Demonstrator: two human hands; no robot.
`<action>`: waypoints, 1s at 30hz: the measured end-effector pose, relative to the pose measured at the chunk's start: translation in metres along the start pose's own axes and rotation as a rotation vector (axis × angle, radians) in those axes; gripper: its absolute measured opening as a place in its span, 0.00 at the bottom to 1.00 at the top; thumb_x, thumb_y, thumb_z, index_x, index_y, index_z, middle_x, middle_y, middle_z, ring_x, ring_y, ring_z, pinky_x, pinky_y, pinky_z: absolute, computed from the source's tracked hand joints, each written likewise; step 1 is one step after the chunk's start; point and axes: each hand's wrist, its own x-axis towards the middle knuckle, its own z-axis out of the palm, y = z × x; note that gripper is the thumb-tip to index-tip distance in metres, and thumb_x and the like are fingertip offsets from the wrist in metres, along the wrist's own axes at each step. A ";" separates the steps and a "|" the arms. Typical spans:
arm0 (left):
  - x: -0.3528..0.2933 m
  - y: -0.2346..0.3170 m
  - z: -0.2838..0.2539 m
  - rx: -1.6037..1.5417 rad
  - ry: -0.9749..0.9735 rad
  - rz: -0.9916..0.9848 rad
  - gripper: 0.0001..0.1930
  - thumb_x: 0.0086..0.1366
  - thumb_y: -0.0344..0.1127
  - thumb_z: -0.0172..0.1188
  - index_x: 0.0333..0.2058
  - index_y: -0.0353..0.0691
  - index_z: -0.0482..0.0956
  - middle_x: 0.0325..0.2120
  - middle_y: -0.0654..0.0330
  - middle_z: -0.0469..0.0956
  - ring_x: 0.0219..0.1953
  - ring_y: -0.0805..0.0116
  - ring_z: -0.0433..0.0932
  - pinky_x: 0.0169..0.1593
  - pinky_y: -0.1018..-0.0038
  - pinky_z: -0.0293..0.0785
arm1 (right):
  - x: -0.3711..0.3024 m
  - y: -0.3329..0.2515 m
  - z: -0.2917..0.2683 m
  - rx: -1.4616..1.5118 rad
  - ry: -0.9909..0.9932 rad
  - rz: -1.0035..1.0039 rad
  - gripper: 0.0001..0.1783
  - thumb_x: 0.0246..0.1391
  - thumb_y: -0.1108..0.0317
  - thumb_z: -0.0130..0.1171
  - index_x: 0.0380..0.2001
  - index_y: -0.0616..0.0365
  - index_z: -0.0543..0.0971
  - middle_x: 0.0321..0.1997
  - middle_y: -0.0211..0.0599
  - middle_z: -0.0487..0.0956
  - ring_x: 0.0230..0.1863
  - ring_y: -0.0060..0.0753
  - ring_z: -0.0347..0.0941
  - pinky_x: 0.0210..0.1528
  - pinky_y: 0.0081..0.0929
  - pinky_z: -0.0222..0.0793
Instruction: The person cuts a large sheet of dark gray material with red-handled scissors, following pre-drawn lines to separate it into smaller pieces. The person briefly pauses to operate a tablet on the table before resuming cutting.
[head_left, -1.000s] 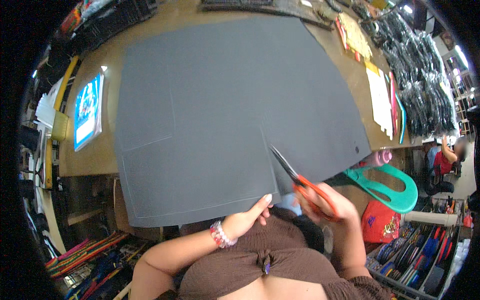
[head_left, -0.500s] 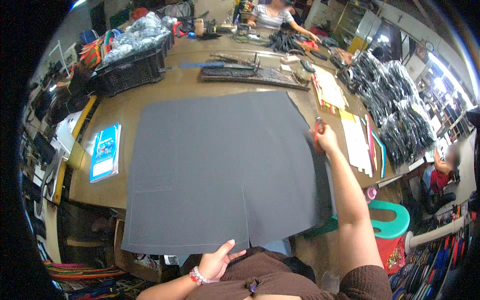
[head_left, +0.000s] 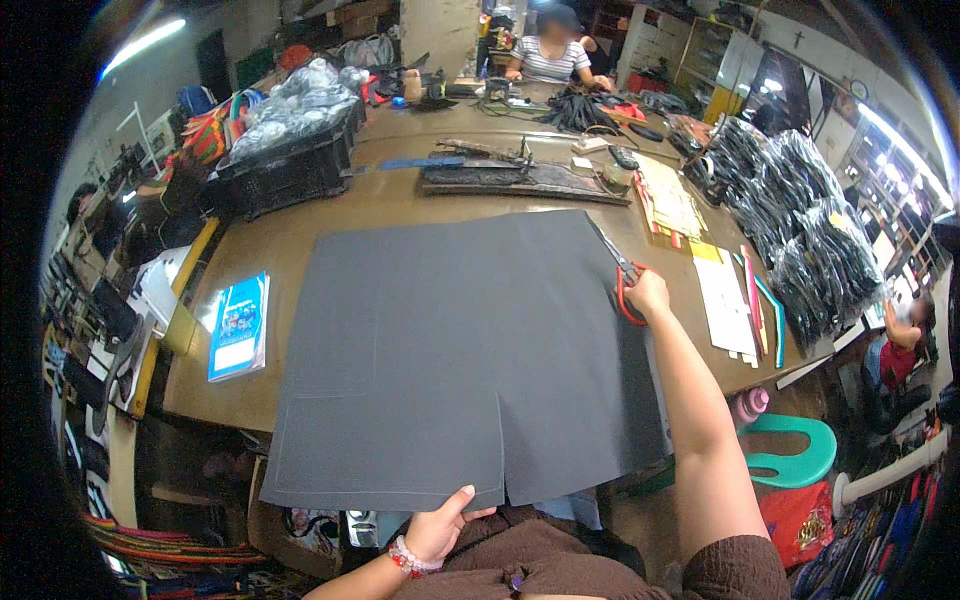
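Note:
A large dark grey sheet of material lies over the table's near side, with thin pale lines marked on it and a slit running up from its near edge. My left hand pinches that near edge, thumb on top and fingers underneath. At the sheet's far right edge, my right hand grips a pair of scissors by the red handles. Their metal blades point away and leftward along the edge. Whether the blades bite into the material cannot be made out.
Left of the sheet lies a blue booklet. Beyond it stand a black crate of wrapped items and a dark board. At right are paper pieces, bagged black goods and a green stool. A person sits at the far end.
My right hand has turned the scissors so the blades now show, lying along the sheet's right edge. My left hand keeps its hold. The whole view has shifted, and the far person's arm has drawn in.

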 end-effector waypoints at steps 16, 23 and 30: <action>0.032 0.059 -0.001 -0.087 -0.082 0.143 0.10 0.57 0.27 0.49 0.38 0.34 0.71 0.33 0.56 0.76 0.34 0.66 0.76 0.33 0.74 0.79 | -0.032 0.022 -0.024 0.179 -0.060 0.110 0.14 0.33 0.63 0.63 0.20 0.63 0.73 0.21 0.41 0.75 0.25 0.32 0.73 0.29 0.28 0.66; 0.034 0.086 0.004 -0.255 -0.099 0.130 0.07 0.57 0.28 0.49 0.33 0.32 0.73 0.31 0.55 0.76 0.32 0.67 0.77 0.29 0.79 0.79 | -0.055 0.026 -0.028 0.315 -0.069 0.099 0.20 0.29 0.64 0.69 0.24 0.63 0.72 0.24 0.40 0.75 0.27 0.30 0.72 0.30 0.27 0.66; 0.062 0.120 0.005 -0.317 -0.229 0.037 0.10 0.57 0.28 0.46 0.34 0.25 0.69 0.27 0.49 0.75 0.27 0.62 0.77 0.30 0.80 0.79 | -0.110 0.039 -0.078 1.156 0.178 -0.037 0.13 0.35 0.72 0.62 0.24 0.57 0.68 0.21 0.21 0.61 0.24 0.19 0.58 0.31 0.18 0.54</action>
